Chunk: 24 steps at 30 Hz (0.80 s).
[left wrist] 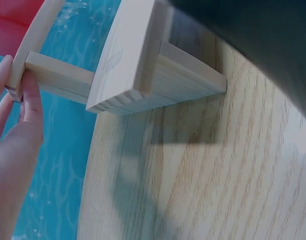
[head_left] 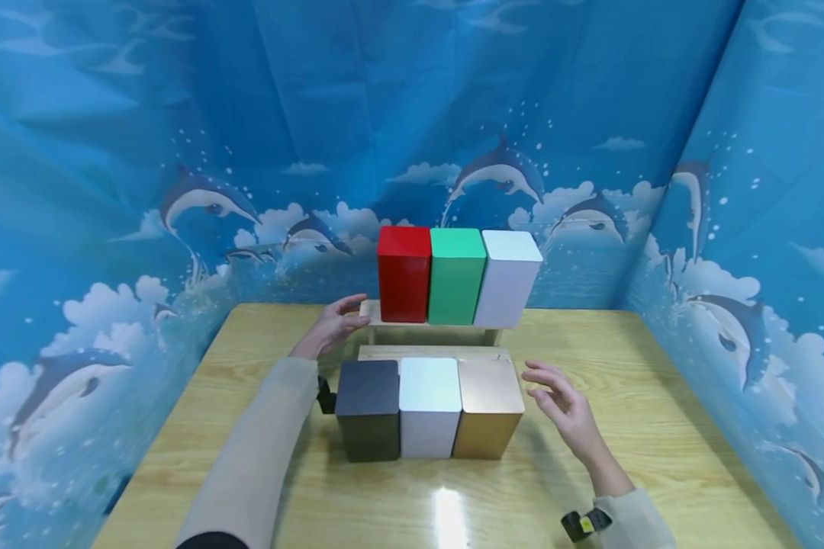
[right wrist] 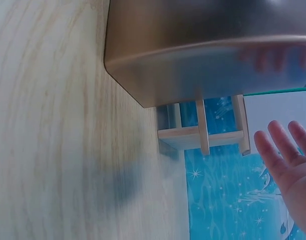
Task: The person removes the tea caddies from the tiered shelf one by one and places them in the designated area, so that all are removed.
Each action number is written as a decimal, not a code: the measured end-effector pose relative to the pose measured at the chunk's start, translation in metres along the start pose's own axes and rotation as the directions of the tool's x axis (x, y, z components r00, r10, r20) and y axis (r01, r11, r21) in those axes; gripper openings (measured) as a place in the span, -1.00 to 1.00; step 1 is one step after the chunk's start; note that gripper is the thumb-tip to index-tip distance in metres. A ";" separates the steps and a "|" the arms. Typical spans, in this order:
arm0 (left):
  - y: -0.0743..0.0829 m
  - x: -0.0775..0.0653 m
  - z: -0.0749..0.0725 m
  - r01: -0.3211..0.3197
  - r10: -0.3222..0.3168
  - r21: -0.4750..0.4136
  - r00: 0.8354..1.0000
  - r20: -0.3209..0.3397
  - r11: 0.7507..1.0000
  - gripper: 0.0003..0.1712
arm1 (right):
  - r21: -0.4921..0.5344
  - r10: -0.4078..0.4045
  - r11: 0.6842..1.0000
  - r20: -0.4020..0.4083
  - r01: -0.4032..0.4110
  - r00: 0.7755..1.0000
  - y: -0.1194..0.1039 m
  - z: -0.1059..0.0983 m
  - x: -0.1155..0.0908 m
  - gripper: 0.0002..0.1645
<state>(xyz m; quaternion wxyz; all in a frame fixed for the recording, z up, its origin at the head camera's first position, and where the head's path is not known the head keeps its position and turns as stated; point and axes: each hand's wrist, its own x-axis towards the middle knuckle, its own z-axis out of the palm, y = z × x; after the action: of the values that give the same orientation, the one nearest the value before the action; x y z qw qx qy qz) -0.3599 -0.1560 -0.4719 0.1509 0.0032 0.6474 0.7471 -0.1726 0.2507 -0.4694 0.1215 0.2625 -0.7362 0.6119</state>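
- The person's left hand (head_left: 331, 326) is reaching to the left end of the small wooden shelf (head_left: 384, 311), and the fingertips are touching the edge of its upper board.
- In the left wrist view, the fingers (left wrist: 27, 97) are lying straight and close together against that board end, pressing on it rather than curling round it.
- The shelf is standing toward the back of the wooden table (head_left: 666, 427), in the middle, with a lower step just in front of the upper one.
- Three upright boxes are sitting side by side on the upper board: a red box (head_left: 403, 273) nearest the left hand, a green box (head_left: 456, 276) in the middle, and a white box (head_left: 508, 278) on the right.
- Three more boxes are standing in a touching row on the table in front of the shelf: a black box (head_left: 367, 408), a silver-white box (head_left: 429, 406) and a gold box (head_left: 489, 406).
- The right hand (head_left: 563, 404) is hovering just beside the gold box, on its right, with the fingers relaxed, slightly spread and holding nothing.
- From the right wrist view, the fingers (right wrist: 280, 150) are showing apart from the gold box and its shiny side is reflecting them faintly.
- A blue dolphin-patterned cloth (head_left: 110, 152) is hanging round the table on three sides.
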 end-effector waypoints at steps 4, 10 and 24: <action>-0.001 -0.002 -0.001 -0.033 0.034 -0.020 0.999 0.037 0.999 -0.27 | 0.007 -0.003 1.000 -0.005 0.003 1.000 0.000 -0.003 0.002 -0.66; -0.004 -0.001 -0.001 -0.048 0.049 -0.048 0.999 0.023 0.998 -0.29 | -0.008 -0.035 0.999 0.009 0.035 0.999 -0.004 -0.007 0.011 -0.67; -0.002 -0.003 0.002 -0.035 0.035 -0.068 0.999 0.006 0.997 -0.27 | -0.022 -0.048 0.999 0.006 0.048 0.999 -0.013 -0.009 0.027 -0.69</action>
<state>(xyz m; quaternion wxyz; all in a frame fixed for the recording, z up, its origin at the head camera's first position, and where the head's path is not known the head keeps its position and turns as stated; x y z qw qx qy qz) -0.3564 -0.1546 -0.4734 0.1402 0.0120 0.6209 0.7711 -0.1896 0.2518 -0.4423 0.1370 0.2803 -0.7366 0.6001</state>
